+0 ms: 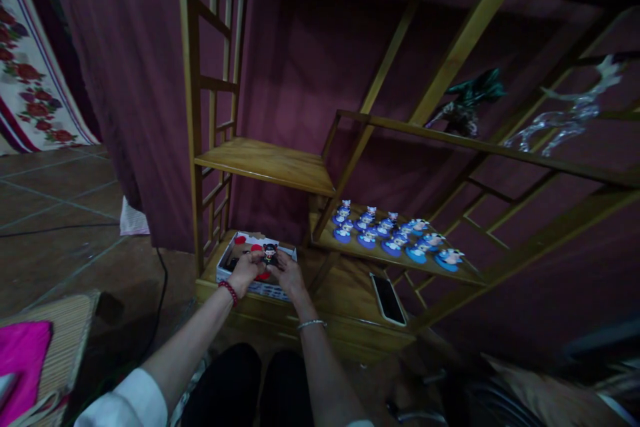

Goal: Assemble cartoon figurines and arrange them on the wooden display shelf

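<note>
The left hand (245,271) and right hand (286,273) partly hide figurine (270,252) and box (267,290).

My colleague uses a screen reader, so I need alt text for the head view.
A person's left hand and right hand hold a small dark figurine above an open box at the bottom of a wooden shelf unit. To the right stand rows of blue-and-purple-based figurines, and a phone lies lower down.

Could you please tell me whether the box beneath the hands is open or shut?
Open: red pieces show inside the box, with no lid over them.
</note>
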### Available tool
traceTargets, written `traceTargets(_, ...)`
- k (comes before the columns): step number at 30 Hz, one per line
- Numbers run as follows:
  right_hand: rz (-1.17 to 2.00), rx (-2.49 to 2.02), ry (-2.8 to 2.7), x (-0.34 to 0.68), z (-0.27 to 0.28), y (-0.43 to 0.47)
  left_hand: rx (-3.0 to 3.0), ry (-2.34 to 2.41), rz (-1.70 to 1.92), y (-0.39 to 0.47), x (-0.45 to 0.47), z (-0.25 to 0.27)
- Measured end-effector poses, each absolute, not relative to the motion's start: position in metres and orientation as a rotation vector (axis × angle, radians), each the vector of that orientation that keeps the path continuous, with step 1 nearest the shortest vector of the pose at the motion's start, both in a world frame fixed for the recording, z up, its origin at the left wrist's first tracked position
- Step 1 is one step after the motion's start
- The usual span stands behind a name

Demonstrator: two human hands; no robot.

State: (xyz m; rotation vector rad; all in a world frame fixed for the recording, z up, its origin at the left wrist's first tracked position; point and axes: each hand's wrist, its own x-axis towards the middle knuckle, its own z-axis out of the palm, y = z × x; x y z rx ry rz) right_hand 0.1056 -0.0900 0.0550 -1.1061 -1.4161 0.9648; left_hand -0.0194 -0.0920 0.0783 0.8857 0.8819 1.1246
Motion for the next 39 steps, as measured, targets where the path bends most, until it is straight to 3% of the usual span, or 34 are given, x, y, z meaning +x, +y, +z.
traceTargets(21, 1.029, -1.07, -1.46, 0.093, 0.101, -0.114, 1.091, 0.883, 1.17, -0.098, -0.031, 0.096)
traceTargets(39, 1.086, -1.044, -1.42, 0.088, 0.109, -0.12, 1.352, 1.025, 1.176, -0.12, -0.046, 0.119)
